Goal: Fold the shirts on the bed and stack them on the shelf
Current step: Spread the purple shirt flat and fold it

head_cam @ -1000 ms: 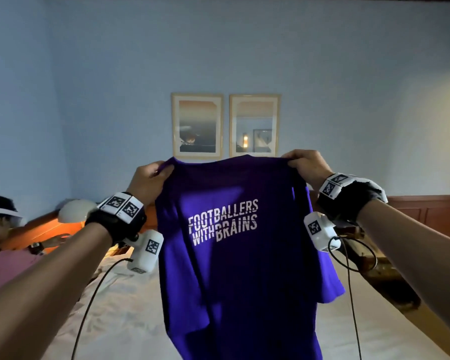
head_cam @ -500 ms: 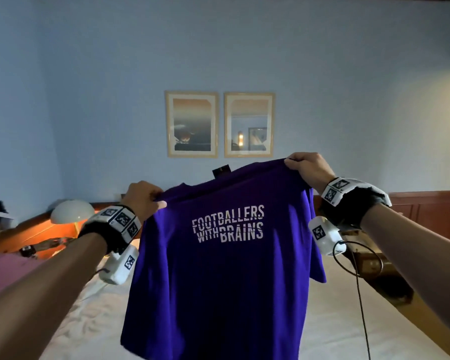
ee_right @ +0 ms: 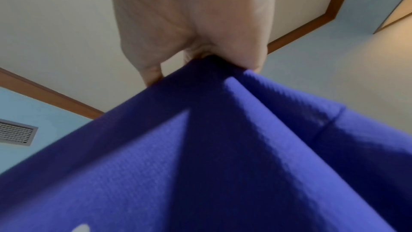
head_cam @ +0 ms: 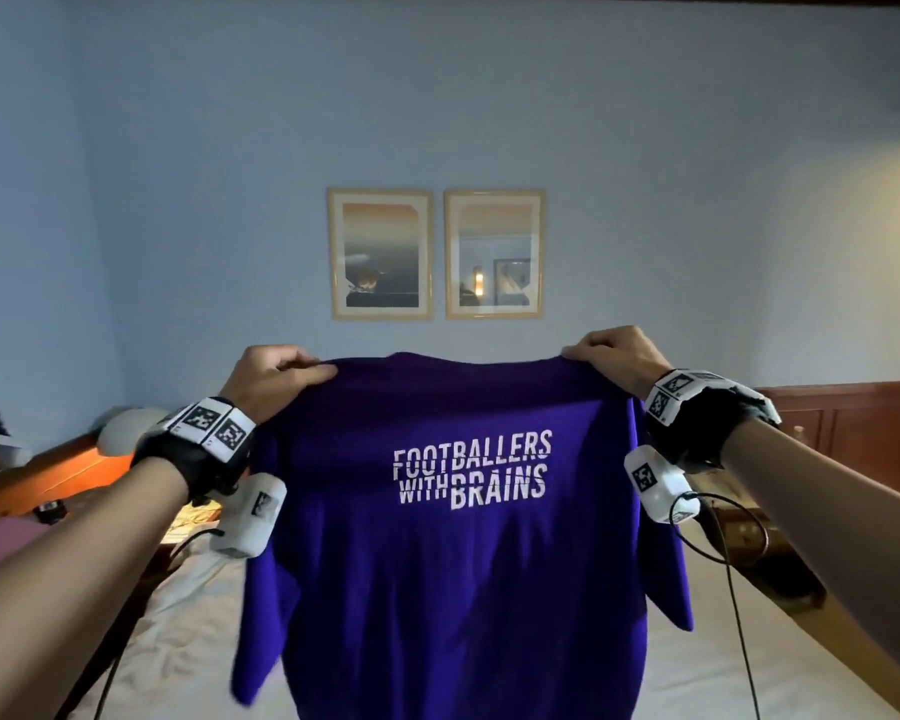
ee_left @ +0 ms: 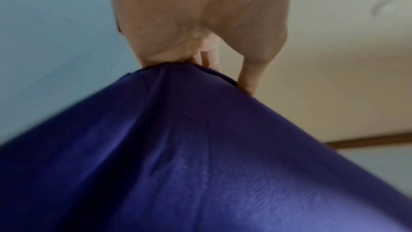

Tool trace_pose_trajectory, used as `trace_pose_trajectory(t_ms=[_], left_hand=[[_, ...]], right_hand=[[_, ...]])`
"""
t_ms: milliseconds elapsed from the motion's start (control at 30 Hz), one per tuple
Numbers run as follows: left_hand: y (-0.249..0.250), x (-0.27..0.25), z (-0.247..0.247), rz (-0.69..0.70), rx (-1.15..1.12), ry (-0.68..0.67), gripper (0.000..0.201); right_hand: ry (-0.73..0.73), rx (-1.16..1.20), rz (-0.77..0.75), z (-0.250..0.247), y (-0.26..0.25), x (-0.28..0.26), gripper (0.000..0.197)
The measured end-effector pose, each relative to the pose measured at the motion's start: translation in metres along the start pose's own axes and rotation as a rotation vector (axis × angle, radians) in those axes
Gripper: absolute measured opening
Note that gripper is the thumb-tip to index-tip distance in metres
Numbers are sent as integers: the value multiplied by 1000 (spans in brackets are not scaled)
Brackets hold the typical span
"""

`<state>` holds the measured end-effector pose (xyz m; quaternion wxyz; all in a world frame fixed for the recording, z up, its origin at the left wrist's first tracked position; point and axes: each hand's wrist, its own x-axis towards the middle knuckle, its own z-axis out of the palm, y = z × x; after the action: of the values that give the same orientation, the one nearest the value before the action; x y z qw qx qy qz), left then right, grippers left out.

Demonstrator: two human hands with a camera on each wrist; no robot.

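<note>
Below, a white-sheeted bed is lying under a blue wall with two framed pictures. Hanging above the bed is a purple shirt, printed side facing the camera, sleeves drooping clear of the sheet. Left hand is pinching one shoulder, right hand pinching the other, fingers curled round the cloth.

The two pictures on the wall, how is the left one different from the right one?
The left picture shows an orange-to-grey sky with a dark band along its bottom; the right picture is paler, with a blue lower part. The right picture holds a small glowing lamp shape; the left picture has only a faint orange spot. Both have light wooden frames, look alike in size, and hang side by side above the purple shirt.
</note>
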<state>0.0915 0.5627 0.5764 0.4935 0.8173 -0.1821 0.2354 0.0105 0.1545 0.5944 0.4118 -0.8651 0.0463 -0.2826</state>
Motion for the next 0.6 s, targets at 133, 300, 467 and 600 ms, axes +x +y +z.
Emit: trace_pose_trajectory(t_ms=[133,300,467,600], left_hand=[[-4,0,2,111,3,89,12],[-5,-5,13,236,53,140,12],[-17,-17,11,241,58,190,16],[-68,-61,19,5,146,-125,14]], right_hand=[[50,17,-64,0,4,0,23],[28,10,-84,9,3,3,28],[22,39,-86,13,11,-9,26],[-78,90,3,42,40,-53,44]])
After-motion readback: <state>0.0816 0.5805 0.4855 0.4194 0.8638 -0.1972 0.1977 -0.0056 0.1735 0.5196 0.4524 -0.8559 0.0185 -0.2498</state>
